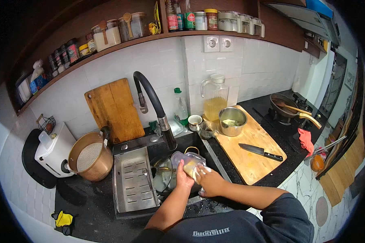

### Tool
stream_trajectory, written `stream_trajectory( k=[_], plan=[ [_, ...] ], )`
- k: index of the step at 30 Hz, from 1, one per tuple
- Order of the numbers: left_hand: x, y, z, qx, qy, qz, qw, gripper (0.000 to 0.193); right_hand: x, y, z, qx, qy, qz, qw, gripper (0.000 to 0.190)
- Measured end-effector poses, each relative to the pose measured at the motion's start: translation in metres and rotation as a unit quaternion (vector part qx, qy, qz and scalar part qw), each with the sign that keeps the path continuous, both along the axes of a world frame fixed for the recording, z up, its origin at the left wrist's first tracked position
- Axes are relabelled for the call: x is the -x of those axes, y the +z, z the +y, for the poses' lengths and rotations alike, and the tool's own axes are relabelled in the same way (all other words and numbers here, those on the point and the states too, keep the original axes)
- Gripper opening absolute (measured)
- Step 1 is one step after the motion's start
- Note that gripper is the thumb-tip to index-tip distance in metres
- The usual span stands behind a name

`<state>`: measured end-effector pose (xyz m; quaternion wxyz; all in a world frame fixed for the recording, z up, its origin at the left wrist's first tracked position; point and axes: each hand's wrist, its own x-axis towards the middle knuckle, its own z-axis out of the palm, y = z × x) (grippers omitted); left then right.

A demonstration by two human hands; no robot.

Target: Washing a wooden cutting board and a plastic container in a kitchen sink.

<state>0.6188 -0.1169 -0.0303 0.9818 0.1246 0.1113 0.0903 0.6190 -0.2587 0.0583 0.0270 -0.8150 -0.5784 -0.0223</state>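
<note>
Over the sink [211, 158], my left hand [184, 177] holds a clear plastic container [180, 157] tilted on its side. My right hand [211, 182], its fingers covered in white suds, presses at the container's near end. A pale yellow piece [189, 169], apparently a sponge, shows at those fingers; part of it is hidden. Below and left of the container, a glass lid [165, 176] and other dishes lie in the basin. The black faucet [153, 100] arches above, behind my hands.
A slotted metal tray [133, 182] covers the sink's left side. Right of the sink, a wooden cutting board [249, 158] bears a knife [260, 152] and a steel pot [232, 121]. A copper-colored pot [99, 164] stands left; a frying pan [284, 104] sits on the stove.
</note>
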Motion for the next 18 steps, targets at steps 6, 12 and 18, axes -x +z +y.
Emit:
stream_trajectory(
  k=[6,12,18],
  plan=[
    [0.000,0.001,0.008,-0.020,-0.051,-0.017,0.998,0.041,-0.036,-0.022,0.045,0.128,-0.045,0.210,0.968,0.060],
    [0.003,0.010,0.010,-0.031,-0.009,-0.029,0.999,0.045,-0.058,-0.063,0.062,-0.279,-0.068,0.708,0.646,0.041],
    [-0.001,0.003,0.010,-0.065,-0.051,-0.117,0.990,0.048,-0.041,-0.044,0.049,-0.445,-0.151,0.564,0.679,0.034]
  ],
)
